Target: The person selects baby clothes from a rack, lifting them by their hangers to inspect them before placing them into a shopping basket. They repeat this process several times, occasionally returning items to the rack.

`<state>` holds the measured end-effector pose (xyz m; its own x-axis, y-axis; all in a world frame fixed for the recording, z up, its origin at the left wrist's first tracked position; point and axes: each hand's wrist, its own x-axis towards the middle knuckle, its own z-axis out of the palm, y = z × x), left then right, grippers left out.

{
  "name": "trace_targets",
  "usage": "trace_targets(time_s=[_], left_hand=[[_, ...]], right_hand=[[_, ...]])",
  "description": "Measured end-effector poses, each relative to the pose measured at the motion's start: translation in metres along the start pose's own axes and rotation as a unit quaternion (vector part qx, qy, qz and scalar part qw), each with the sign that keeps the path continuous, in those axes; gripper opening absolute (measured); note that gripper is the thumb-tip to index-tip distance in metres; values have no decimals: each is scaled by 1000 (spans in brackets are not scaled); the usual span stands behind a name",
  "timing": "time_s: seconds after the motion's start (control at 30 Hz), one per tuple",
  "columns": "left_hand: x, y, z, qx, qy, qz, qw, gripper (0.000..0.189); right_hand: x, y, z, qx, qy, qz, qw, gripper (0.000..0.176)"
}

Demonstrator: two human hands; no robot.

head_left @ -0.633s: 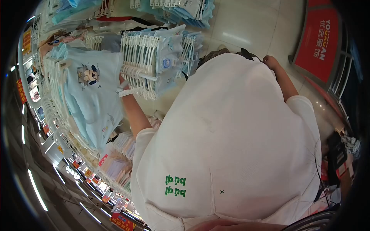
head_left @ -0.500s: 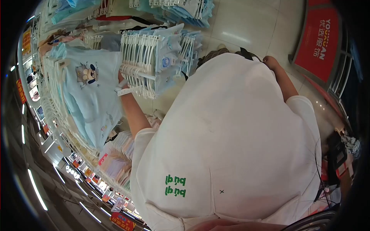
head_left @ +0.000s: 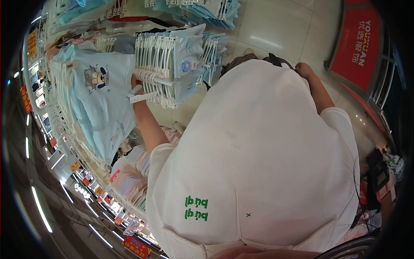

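Note:
My left hand (head_left: 135, 84) reaches forward into a clothes rack, between a light blue T-shirt with a bear print (head_left: 101, 97) and a tight row of white hangers (head_left: 156, 73) carrying pale blue garments. Its fingers are hidden behind the hangers, so its grip does not show. A white strip (head_left: 139, 98) lies across the wrist. My right hand (head_left: 303, 69) rests at my side against my white shirt (head_left: 258, 151), next to a dark strap (head_left: 276, 59). Its fingers are tucked out of sight.
More racks of light blue clothes (head_left: 202, 11) hang ahead, above a pale tiled floor (head_left: 276, 30). Folded pastel garments (head_left: 133, 172) with price tags lie on a shelf at the left. A red sign (head_left: 358, 43) stands at the right.
My left hand has slid a little up and further in among the hangers. The whole view has shifted slightly. My right hand has stayed at my side.

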<state>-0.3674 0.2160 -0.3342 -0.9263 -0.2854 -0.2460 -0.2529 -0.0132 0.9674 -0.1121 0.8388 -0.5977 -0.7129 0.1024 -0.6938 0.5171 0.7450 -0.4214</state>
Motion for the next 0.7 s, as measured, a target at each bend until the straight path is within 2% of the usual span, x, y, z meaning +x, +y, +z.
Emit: trace_targets(time_s=[0.1, 0.27, 0.33, 0.37, 0.47, 0.53, 0.57, 0.63, 0.67, 0.7], left_hand=[[-36, 16, 36, 26, 35, -16, 999, 28], [-38, 14, 33, 62, 50, 1, 997, 27], [-34, 11, 28, 206, 52, 41, 976, 34], [-37, 13, 32, 206, 53, 40, 976, 34], [-41, 11, 34, 213, 46, 71, 973, 43], [-39, 0, 22, 281, -14, 101, 954, 64], [-45, 2, 24, 280, -14, 100, 955, 64], [-60, 7, 25, 277, -117, 107, 948, 89], [-65, 13, 29, 276, -116, 107, 948, 89], [-70, 21, 35, 328, -134, 98, 930, 96]], right_hand=[[-4, -4, 0, -7, 1, -11, 1000, 26], [-7, -2, 2, -6, 27, -24, 999, 24], [-8, -3, -3, -5, 22, -30, 999, 24], [-9, -3, -6, -6, 22, -30, 999, 24], [-8, -4, -11, -6, 13, -14, 1000, 25], [-7, -2, -12, 0, 14, -6, 1000, 26], [-7, -1, -12, -1, 14, -6, 1000, 26], [-6, -1, -13, -2, 15, -5, 1000, 28], [-5, -3, -15, -4, 15, -7, 1000, 28], [-4, -5, -18, -23, -15, -2, 1000, 29]])
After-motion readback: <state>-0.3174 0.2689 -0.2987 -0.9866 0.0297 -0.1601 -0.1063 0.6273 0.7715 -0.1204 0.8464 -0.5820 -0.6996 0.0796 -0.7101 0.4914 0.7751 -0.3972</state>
